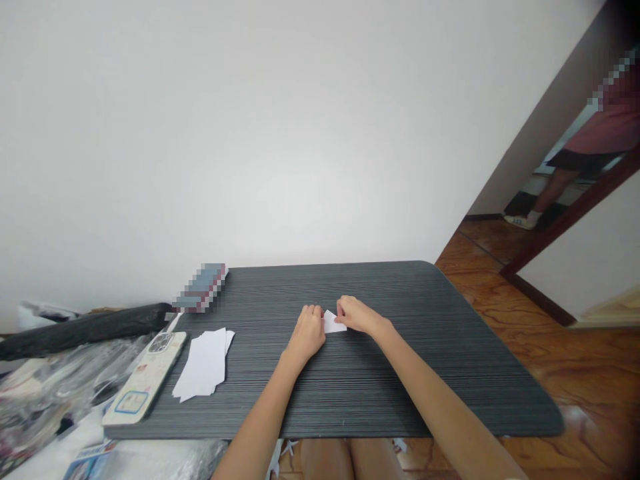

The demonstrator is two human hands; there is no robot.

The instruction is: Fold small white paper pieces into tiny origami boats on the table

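Head view: both hands on a small white folded paper piece, lying flat near the middle of the desk. Left hand curled, fingers pressing the paper's left edge. Right hand fingers pinching its top right edge. Paper shows a pointed, triangular corner between the two hands. Desk top is dark grey with fine horizontal ridged grain and rounded corners. Well left of the fingers: loose stack of white paper sheets, edges fanned, then a phone in a pale patterned case, face down.
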